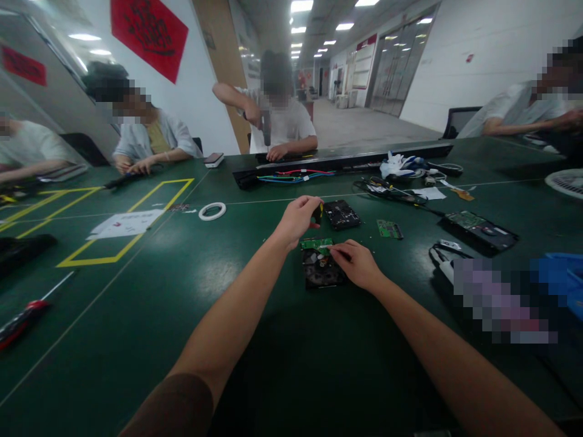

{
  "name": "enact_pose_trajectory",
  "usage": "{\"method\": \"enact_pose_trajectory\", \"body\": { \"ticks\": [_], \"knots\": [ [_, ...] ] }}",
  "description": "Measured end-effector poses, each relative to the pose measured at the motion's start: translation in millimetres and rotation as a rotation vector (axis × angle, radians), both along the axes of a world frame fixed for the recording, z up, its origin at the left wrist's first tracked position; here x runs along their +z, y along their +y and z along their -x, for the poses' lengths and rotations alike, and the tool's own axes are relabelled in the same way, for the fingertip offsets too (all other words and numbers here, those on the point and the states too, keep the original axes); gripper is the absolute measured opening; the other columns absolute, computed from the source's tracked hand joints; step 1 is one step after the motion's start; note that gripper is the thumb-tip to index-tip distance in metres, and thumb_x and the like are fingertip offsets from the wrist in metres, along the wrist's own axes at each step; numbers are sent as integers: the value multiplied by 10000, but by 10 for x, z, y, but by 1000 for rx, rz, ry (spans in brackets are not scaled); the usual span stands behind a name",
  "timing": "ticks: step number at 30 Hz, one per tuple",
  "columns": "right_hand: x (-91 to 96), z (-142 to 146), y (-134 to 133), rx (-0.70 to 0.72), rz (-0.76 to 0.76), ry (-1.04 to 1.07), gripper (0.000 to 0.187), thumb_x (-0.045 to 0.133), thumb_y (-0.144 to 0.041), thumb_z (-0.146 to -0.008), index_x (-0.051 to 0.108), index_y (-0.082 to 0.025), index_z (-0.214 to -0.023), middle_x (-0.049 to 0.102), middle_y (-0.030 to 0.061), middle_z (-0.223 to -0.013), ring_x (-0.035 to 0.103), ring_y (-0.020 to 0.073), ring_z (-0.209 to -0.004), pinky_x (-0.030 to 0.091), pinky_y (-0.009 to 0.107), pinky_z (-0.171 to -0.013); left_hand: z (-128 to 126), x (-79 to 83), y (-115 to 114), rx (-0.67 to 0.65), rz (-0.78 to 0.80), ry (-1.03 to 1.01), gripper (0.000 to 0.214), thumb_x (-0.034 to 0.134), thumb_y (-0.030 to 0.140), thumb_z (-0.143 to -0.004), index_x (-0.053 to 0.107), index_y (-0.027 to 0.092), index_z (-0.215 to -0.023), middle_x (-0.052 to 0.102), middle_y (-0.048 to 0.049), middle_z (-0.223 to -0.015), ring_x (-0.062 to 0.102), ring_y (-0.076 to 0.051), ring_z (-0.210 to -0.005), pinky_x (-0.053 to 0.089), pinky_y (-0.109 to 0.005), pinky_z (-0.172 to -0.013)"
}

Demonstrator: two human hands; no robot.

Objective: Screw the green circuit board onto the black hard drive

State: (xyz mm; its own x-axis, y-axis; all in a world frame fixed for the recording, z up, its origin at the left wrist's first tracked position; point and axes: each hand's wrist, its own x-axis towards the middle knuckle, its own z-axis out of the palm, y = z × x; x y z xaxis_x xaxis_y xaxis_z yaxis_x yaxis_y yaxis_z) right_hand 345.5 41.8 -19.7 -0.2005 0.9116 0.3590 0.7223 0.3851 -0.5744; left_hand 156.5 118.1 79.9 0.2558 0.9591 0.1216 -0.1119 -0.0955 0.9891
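In the head view, a hard drive (321,273) lies on the green table with a green circuit board (314,244) over its far part. My right hand (357,262) is closed in a pinch at the right edge of that board. Above the board's far side, my left hand (298,220) is closed around a small black-and-yellow tool (318,213), mostly hidden by the fingers. Just beyond sits a second hard drive (342,215), dark side up. A loose green circuit board (389,229) rests to its right.
On the right are another hard drive (480,230), cables (387,189) and white-blue gloves (401,165). A tape roll (212,211), paper (124,224) and a red-black screwdriver (30,312) lie left. A long black housing (346,162) crosses the far side; a person opposite holds a power drill (266,124).
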Motion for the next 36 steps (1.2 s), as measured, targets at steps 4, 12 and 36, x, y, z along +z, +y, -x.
{"method": "enact_pose_trajectory", "body": {
  "ticks": [4, 12, 36],
  "knots": [
    [-17, -4, 1, 0, -7, 12, 320, 532, -399, -1020, 767, -247, -1175, 688, 77, -952, 633, 216, -872, 506, 346, -779, 6, 3, -10, -12, -35, 9, 169, 644, 345, -906, 667, 197, -986, 609, -46, -919, 598, -147, -808, 538, -195, -529],
    [-3, -5, -15, 5, 3, 10, 320, 553, -406, -1008, 753, -264, -1215, 675, 70, -969, 628, 210, -876, 501, 332, -765, 37, 63, -21, -42, -78, 8, 123, 568, 251, -925, 672, 207, -976, 634, -33, -881, 623, -139, -795, 587, -227, -605],
    [62, 62, -107, 48, -8, -136, 474, 522, -569, -1002, 647, -336, -1394, 496, 92, -1257, 612, 245, -1071, 552, 444, -964, -3, 35, -53, -108, -97, -53, 156, 631, 315, -949, 725, 196, -985, 645, -43, -954, 617, -143, -859, 600, -242, -659]
  ]
}}
